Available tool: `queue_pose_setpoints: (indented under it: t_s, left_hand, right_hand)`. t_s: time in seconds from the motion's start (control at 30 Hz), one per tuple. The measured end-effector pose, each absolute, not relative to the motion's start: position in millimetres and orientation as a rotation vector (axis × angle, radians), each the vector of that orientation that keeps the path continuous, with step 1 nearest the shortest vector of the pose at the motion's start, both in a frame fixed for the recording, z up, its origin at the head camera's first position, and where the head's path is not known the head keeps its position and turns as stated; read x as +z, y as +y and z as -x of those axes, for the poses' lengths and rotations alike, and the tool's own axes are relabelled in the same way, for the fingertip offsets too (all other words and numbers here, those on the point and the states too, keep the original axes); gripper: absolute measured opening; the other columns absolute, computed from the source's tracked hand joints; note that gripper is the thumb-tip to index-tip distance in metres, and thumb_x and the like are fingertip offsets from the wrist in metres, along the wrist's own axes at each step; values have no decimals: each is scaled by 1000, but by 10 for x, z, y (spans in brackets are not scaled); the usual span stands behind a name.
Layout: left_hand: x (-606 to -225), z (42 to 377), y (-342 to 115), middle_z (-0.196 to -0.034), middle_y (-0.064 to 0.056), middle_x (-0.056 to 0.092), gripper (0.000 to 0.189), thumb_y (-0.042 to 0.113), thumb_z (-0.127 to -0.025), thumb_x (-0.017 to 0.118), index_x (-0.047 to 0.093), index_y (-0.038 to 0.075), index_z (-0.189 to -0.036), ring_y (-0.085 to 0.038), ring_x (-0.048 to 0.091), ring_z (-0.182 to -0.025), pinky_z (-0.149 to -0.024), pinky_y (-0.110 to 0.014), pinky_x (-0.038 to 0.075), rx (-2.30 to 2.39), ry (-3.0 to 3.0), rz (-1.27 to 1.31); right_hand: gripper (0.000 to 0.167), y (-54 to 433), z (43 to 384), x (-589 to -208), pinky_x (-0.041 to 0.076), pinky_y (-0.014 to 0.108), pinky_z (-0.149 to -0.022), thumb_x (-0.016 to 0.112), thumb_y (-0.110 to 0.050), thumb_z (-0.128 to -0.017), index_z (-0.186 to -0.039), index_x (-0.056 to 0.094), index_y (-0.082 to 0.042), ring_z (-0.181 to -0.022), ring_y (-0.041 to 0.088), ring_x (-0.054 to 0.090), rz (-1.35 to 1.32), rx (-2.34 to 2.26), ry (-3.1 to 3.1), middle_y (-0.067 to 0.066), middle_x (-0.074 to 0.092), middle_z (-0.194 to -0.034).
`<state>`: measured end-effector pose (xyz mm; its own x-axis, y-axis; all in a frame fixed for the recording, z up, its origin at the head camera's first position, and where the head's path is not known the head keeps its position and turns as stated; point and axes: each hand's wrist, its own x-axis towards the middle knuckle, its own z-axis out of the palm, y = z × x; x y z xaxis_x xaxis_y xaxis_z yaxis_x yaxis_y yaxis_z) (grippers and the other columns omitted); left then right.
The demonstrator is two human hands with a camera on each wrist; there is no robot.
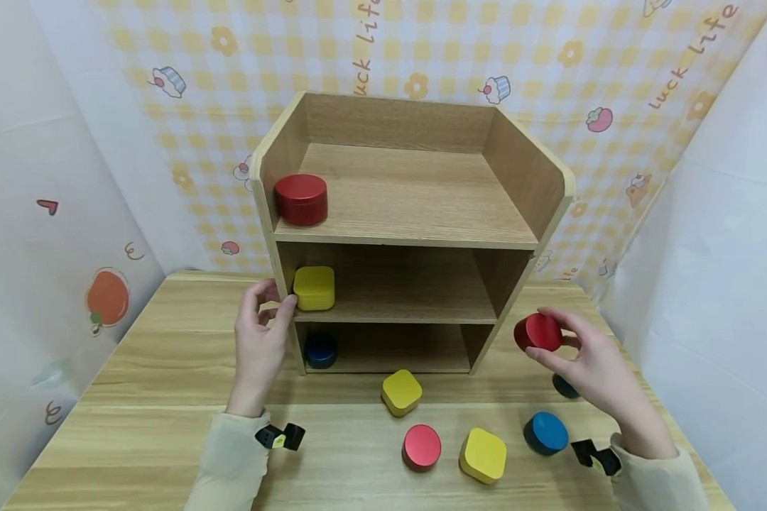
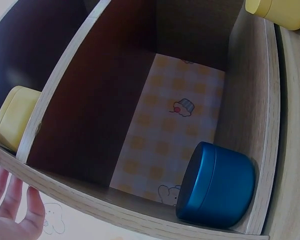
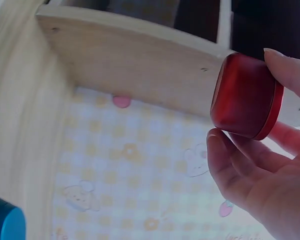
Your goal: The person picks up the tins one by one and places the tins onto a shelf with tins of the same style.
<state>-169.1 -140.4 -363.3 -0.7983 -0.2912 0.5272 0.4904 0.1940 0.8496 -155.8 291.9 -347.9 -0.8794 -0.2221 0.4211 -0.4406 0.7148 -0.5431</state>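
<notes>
Cream-sleeved right hand (image 1: 593,358) at four o'clock pinches a round red tin (image 1: 537,332); left hand (image 1: 260,337), at eight, grips the wooden shelf unit (image 1: 403,188).

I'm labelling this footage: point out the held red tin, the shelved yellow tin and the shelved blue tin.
Held red tin (image 3: 246,96): right wrist view, curved side.
Shelved yellow tin (image 1: 314,286): head view, lid.
Shelved blue tin (image 2: 226,187): left wrist view, curved side.

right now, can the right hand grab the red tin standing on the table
Probably not as things stand: the right hand holds another red tin, so it is not free. Nothing covers the red tin on the table, so with the hand emptied, it looks reachable.
</notes>
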Motion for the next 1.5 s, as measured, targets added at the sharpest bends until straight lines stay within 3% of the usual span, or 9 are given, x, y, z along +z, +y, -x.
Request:
queue_pose_setpoints:
  t_s: [0.57,0.8,1.13,1.5]
  left_hand:
    - [-3620,1690,-1389,-107,-6,52,33,-1,-96,60,49,-12,-124,-13,47,-101,-82,-27,40,-1647,-1880,187]
    - [-3679,1729,-1406,-106,-6,52,33,-3,-95,60,49,-11,-124,-13,48,-101,-82,-27,41,-1647,-1880,183]
    - [-3902,1874,-1492,-108,-1,53,34,6,-95,64,53,-2,-126,-15,49,-103,-82,-26,42,-1654,-1860,203]
    - [-3747,1772,-1445,-107,-4,52,33,-2,-95,61,50,-9,-125,-12,48,-101,-82,-25,42,-1639,-1888,169]
  right_hand:
    - [68,2551,1401,-3072,43,9,-86,86,-5,-73,-134,56,-11,-107,4,54,-643,990,-2511,0,61,-123]
    - [69,2356,1458,-2900,45,13,-87,87,0,-70,-132,58,-10,-106,7,55,-811,981,-2405,-4,61,-119]
    - [70,2093,1542,-2692,47,16,-85,86,4,-69,-131,58,-8,-98,9,56,-928,1034,-2330,-1,60,-119]
    - [67,1759,1640,-2416,49,20,-84,84,4,-71,-132,58,-5,-99,13,57,-1015,1121,-2233,2,62,-117]
